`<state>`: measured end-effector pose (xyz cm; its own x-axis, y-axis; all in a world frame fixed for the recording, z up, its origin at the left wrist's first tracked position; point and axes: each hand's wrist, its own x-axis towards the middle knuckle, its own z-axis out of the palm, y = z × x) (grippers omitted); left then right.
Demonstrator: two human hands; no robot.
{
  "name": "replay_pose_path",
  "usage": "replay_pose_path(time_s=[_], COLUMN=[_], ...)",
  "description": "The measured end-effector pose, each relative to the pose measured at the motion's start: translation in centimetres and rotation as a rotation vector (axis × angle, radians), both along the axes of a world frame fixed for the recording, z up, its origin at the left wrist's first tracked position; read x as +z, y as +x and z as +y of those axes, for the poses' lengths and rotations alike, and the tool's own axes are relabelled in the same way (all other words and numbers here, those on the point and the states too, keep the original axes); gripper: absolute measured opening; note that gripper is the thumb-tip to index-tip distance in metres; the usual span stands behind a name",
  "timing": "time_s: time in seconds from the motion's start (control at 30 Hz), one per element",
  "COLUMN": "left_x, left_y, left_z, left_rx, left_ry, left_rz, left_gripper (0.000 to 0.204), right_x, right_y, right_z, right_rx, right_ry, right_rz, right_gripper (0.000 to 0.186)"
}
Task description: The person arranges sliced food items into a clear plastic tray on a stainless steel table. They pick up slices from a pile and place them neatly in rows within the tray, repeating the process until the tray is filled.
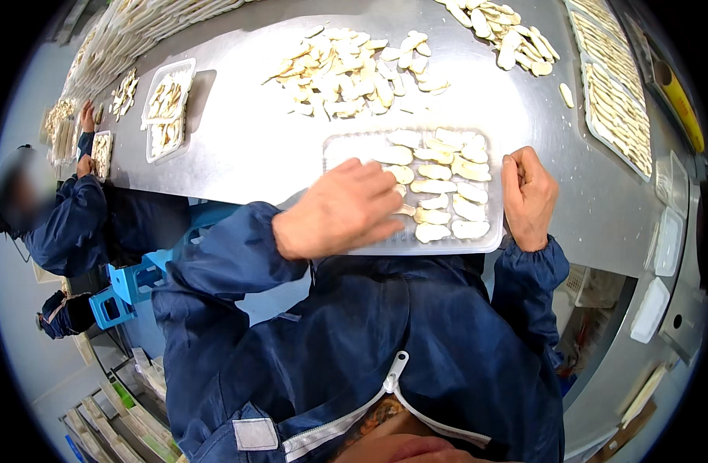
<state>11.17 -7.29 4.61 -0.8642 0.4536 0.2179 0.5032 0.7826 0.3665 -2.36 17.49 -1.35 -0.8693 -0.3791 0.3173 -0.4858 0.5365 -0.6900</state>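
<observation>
My left hand [340, 207], grip unclear, overhangs slices [433, 186] in the plastic tray [447, 247]; my right hand [530, 199], curled shut alongside, perhaps steadies it.

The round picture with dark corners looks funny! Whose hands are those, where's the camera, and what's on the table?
No robot here, just a person in a dark blue jacket. The camera sits on that person's head, looking down, and its very wide lens makes straight edges bend. On the metal table is a clear plastic tray with pale, flat slices laid in columns. Beyond it lies a loose pile of more. The left hand is over the tray's left part; it's blurry, so I can't tell if it holds a slice. The right hand is loosely curled by the tray's right edge, with nothing visibly held. Far left is another person.
</observation>
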Motion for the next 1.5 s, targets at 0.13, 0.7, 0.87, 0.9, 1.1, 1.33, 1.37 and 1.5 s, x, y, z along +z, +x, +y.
replay_pose_path(time_s=[0.13, 0.7, 0.87, 0.9, 1.1, 1.33, 1.37, 1.5], left_x=[-0.1, -2.1, 0.8, 1.2, 1.2, 0.6, 0.9, 1.1], left_y=[-2.8, -8.1, -5.5, -4.2, 1.1, 0.6, 0.4, -1.8], left_z=[-5.1, -9.3, -7.0, -5.8, 0.1, 1.0, 1.0, -1.4], left_rx=[0.302, 0.334, 0.326, 0.269, -0.023, -0.039, -0.046, 0.056], left_ry=[-0.023, -0.219, -0.076, -0.034, -0.129, -0.174, -0.162, -0.009], left_rz=[0.232, 0.211, 0.244, 0.267, -0.043, -0.031, -0.066, 0.024], left_gripper=[0.019, 0.009, 0.01, 0.013, 0.018, 0.016, 0.015, 0.015], right_x=[0.3, 0.2, 0.1, 0.1, -0.1, 0.3, 0.3, 0.1], right_y=[0.2, 0.1, 0.1, 0.2, 0.1, 0.1, 0.1, 0.1], right_z=[0.0, 0.0, 0.0, 0.0, 0.1, -0.1, -0.1, 0.0], right_rx=[-0.008, -0.011, -0.013, -0.014, 0.0, -0.008, -0.008, -0.019], right_ry=[0.006, 0.007, -0.014, -0.007, -0.05, -0.001, 0.011, 0.01], right_rz=[-0.024, 0.004, 0.0, -0.005, -0.027, -0.004, 0.005, 0.01], right_gripper=[0.014, 0.015, 0.015, 0.015, 0.015, 0.015, 0.015, 0.014])
